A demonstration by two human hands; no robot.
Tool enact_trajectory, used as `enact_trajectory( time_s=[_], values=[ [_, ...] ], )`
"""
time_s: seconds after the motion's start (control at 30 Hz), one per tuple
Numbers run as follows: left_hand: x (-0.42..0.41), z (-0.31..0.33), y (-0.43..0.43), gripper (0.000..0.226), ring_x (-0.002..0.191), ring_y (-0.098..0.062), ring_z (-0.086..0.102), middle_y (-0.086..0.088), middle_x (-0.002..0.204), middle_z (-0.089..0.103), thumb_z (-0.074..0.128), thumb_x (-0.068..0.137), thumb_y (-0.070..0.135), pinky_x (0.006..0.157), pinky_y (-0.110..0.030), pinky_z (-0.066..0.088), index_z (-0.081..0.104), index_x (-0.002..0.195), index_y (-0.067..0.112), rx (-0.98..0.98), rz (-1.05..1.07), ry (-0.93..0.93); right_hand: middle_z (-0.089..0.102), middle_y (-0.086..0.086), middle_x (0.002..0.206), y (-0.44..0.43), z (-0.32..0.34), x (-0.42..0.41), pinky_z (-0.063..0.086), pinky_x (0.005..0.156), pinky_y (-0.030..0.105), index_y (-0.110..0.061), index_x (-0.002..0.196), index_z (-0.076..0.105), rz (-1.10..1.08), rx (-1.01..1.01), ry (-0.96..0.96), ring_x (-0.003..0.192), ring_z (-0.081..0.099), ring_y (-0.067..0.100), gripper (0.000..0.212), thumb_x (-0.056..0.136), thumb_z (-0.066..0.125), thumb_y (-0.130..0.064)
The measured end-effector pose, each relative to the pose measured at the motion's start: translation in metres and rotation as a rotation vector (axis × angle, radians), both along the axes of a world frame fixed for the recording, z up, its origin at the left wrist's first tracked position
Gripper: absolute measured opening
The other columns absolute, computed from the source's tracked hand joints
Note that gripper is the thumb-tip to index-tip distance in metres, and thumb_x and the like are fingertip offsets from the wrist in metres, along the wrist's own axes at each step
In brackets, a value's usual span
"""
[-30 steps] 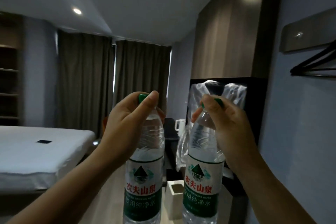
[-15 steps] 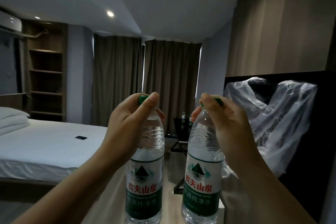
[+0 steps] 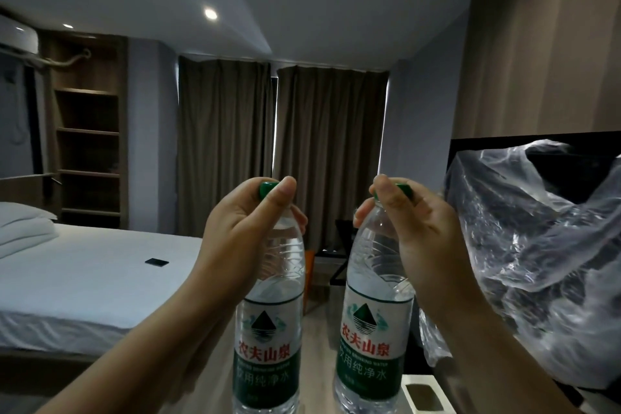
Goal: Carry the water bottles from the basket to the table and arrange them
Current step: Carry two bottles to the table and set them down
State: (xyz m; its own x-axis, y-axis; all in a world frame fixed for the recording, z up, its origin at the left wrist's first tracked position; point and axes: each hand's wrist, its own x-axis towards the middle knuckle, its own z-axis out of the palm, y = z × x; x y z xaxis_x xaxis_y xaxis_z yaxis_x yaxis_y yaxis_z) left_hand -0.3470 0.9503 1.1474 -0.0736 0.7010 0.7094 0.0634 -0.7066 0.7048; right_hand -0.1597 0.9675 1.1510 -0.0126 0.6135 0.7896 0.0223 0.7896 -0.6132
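With my left hand (image 3: pixel 242 232) pinching one water bottle (image 3: pixel 268 329) and my right hand (image 3: pixel 416 235) pinching the other bottle (image 3: pixel 373 323) only at their green-capped necks, both hanging in mid-air near the plastic bag (image 3: pixel 537 228), I reckon a swing or bag snag could slip them loose.

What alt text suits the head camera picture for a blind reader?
Two upright water bottles, left bottle and right bottle, are gripped at their green caps by the left hand and right hand. A white bed lies left, closed curtains behind, crumpled clear plastic right.
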Motion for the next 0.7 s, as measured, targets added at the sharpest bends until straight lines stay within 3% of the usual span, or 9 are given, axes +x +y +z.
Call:
enact_trajectory(
  time_s=[0.4,0.7],
  values=[
    [0.004,-0.017,0.15,0.042,0.073,-0.032,0.067,-0.011,0.075,0.07,0.052,0.081,0.048,0.07,-0.041,0.056,0.063,0.081,0.007,0.006,0.087,0.059,0.071,0.008,0.076,0.153,-0.017,0.001,0.056,0.07,0.024,-0.009,0.084,0.063,0.036,-0.014,0.027,0.07,0.067,0.023,0.031,0.09,0.053,-0.038],
    [0.038,-0.013,0.28,0.038,0.072,-0.027,0.067,-0.009,0.075,0.07,0.05,0.082,0.049,0.069,-0.035,0.056,0.063,0.08,0.013,0.016,0.158,0.071,0.069,0.01,0.076,0.289,-0.012,0.036,0.058,0.066,0.031,-0.01,0.086,0.063,0.09,-0.012,0.022,0.067,0.067,0.024,0.027,0.091,0.054,-0.036]
  ],
)
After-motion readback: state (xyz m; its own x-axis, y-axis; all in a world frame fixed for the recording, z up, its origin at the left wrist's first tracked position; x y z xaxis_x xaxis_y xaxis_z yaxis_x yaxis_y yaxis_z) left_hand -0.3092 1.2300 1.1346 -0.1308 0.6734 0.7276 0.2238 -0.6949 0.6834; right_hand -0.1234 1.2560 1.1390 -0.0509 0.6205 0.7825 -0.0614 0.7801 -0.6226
